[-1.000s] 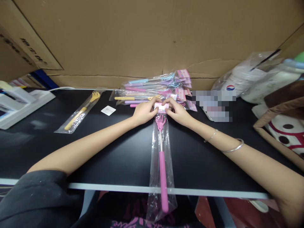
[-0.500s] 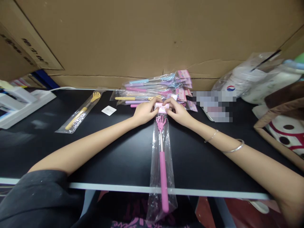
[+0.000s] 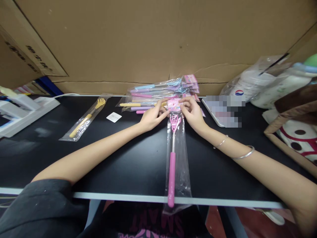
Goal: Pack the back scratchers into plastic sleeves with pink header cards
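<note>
A pink back scratcher (image 3: 171,172) lies in a clear plastic sleeve (image 3: 183,172), its claw pointing away from me and its handle end reaching past the table's front edge. A pink printed header card (image 3: 173,105) covers the sleeve's far end. My left hand (image 3: 153,116) is closed on the card's left side, thumb and fingers pinching. On the opposite side, my right hand (image 3: 193,114) pinches the card's right edge. Just behind both hands is a pile of bagged back scratchers (image 3: 156,89) in blue, purple, pink and yellow, partly hidden by my fingers.
To the left lie a bagged yellow back scratcher (image 3: 86,120) and a small white label (image 3: 114,117). A white power strip (image 3: 32,115) sits at far left. On the right are a phone (image 3: 215,112), a bagged cup (image 3: 255,82) and a brown-trimmed bag (image 3: 292,122). Cardboard (image 3: 158,39) walls the back.
The pink back scratcher in its sleeve has moved slightly away from me, and its card has shifted a little right and up. My hands have moved slightly right with it, still gripping.
</note>
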